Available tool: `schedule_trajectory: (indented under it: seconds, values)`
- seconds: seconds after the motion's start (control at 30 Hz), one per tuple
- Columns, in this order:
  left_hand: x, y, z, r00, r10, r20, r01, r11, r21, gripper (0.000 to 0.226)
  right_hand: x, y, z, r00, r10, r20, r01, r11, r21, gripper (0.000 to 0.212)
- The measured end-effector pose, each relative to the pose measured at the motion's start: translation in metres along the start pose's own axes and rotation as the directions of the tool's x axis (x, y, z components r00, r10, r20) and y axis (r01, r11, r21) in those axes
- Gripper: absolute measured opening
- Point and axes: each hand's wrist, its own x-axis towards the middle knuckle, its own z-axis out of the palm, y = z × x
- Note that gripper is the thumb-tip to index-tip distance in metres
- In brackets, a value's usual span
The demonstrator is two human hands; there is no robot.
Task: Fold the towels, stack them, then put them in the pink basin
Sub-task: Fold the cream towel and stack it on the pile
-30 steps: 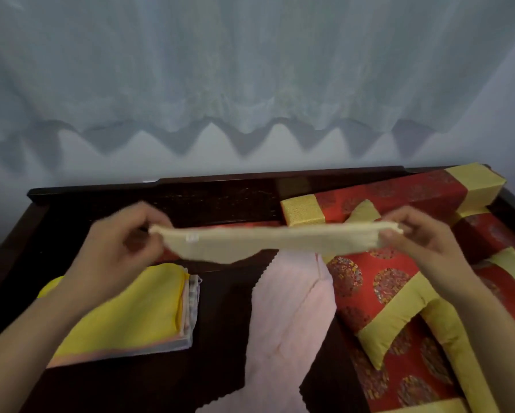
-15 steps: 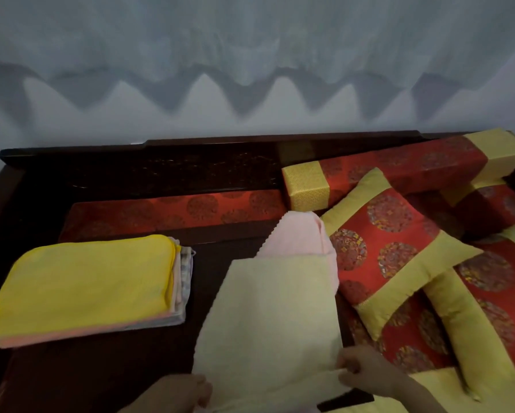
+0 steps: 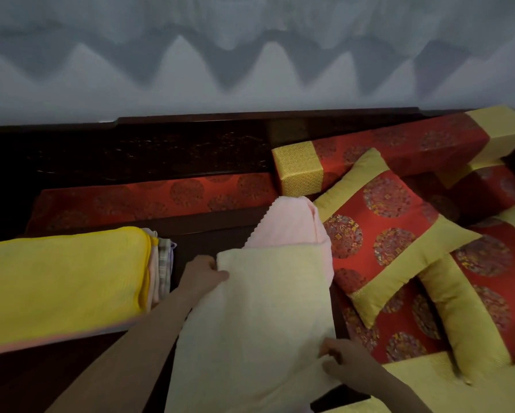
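So the cream towel (image 3: 256,317) is spread out on the dark wooden table (image 3: 199,238), lying partly over a pink towel (image 3: 292,225) that sticks out past its far edge. Left hand (image 3: 202,272) has the far left corner pinched, and right hand (image 3: 339,362) is gripping the near right edge, so both hands are clamped on that same towel, well apart. Off to the left sits a stack of folded towels (image 3: 65,278), yellow one on top. On the right there's a red and gold cushion (image 3: 390,234), just beside the pink towel.
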Motion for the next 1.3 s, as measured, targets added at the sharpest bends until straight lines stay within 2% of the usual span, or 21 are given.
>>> schedule_trajectory:
  seconds: [0.03,0.1,0.17,0.2,0.27,0.33,0.4,0.47,0.57,0.7,0.83,0.9,0.97,1.03,1.07,1.13,1.2,1.23,1.27,1.3]
  values:
    - [-0.003,0.004,0.000,0.998,-0.030,0.062,0.038,0.991,-0.128,0.009,-0.001,-0.003,0.000,1.000,-0.003,-0.006,0.003,1.000,0.010,0.016]
    - [-0.008,0.009,-0.003,0.952,-0.112,0.284,0.231,0.875,-0.426,0.009,-0.003,-0.007,-0.001,1.000,-0.019,0.003,0.019,1.000,0.025,0.020]
    - [-0.008,0.008,-0.006,0.885,-0.045,0.463,0.341,0.739,-0.581,0.019,-0.003,-0.010,-0.003,1.000,-0.021,0.016,0.021,1.000,0.019,0.025]
    - [-0.007,0.007,-0.008,0.867,0.014,0.497,0.354,0.686,-0.636,0.033,-0.003,-0.011,-0.004,1.000,-0.022,0.020,0.022,1.000,0.018,0.025]
    - [0.003,-0.004,-0.008,0.865,0.048,0.499,0.377,0.594,-0.710,0.048,-0.002,-0.010,-0.004,1.000,-0.025,0.019,0.025,1.000,0.018,0.023]
    - [0.003,-0.011,-0.005,0.865,-0.011,0.502,0.415,0.578,-0.703,0.044,-0.002,-0.010,-0.004,0.999,-0.029,0.023,0.029,0.999,0.014,0.025]
    - [-0.001,-0.014,0.001,0.850,-0.120,0.513,0.461,0.641,-0.614,0.036,-0.002,-0.009,-0.004,0.999,-0.031,0.035,0.030,0.999,0.017,0.025]
    - [-0.010,-0.010,0.005,0.841,-0.217,0.495,0.483,0.715,-0.507,0.044,-0.003,-0.009,-0.004,0.999,-0.030,0.042,0.029,0.999,0.015,0.026]
    - [-0.015,-0.005,0.010,0.886,-0.251,0.389,0.419,0.793,-0.442,0.046,-0.003,-0.010,-0.004,0.999,-0.030,0.045,0.029,1.000,0.011,0.025]
    - [-0.019,0.013,0.014,0.916,-0.209,0.343,0.367,0.784,-0.501,0.030,-0.004,-0.011,-0.004,0.998,-0.035,0.044,0.035,0.999,-0.004,0.026]
    - [-0.023,0.014,0.003,0.853,-0.237,0.466,0.480,0.707,-0.519,0.027,-0.004,-0.011,-0.004,0.998,-0.036,0.045,0.037,0.999,-0.026,0.027]
    - [-0.021,0.009,-0.007,0.850,-0.236,0.472,0.487,0.694,-0.530,0.021,-0.004,-0.012,-0.005,0.998,-0.042,0.044,0.043,0.999,-0.033,0.028]
    - [-0.014,0.002,-0.016,0.908,-0.245,0.341,0.408,0.705,-0.580,0.013,-0.004,-0.012,-0.005,0.998,-0.046,0.050,0.048,0.998,-0.040,0.027]
    - [-0.009,-0.011,-0.024,0.962,-0.268,0.047,0.232,0.716,-0.659,0.005,-0.004,-0.011,-0.004,0.997,-0.044,0.060,0.046,0.998,-0.034,0.020]
    - [-0.006,-0.020,-0.028,0.952,-0.283,-0.120,0.128,0.720,-0.682,0.004,-0.003,-0.010,-0.003,0.998,-0.036,0.055,0.038,0.999,-0.027,0.013]
    - [-0.003,-0.035,-0.031,0.886,-0.246,-0.392,-0.065,0.773,-0.631,0.012,-0.003,-0.009,-0.001,0.999,-0.022,0.035,0.022,1.000,-0.009,0.014]
    - [-0.012,-0.040,-0.033,0.844,-0.023,-0.536,-0.238,0.880,-0.412,0.025,-0.004,-0.012,-0.001,0.999,-0.015,0.038,0.015,1.000,-0.006,0.018]
    - [-0.021,-0.040,-0.033,0.820,0.138,-0.555,-0.322,0.914,-0.248,0.021,-0.004,-0.013,-0.001,0.999,-0.015,0.044,0.015,1.000,-0.001,0.018]
    - [-0.032,-0.042,-0.029,0.794,0.275,-0.542,-0.376,0.923,-0.084,0.014,-0.005,-0.013,-0.002,0.998,-0.009,0.060,0.009,1.000,0.007,0.017]
    - [-0.048,-0.047,-0.025,0.803,0.384,-0.457,-0.416,0.909,0.033,0.016,-0.006,-0.013,-0.003,0.997,-0.013,0.074,0.013,1.000,0.010,0.015]
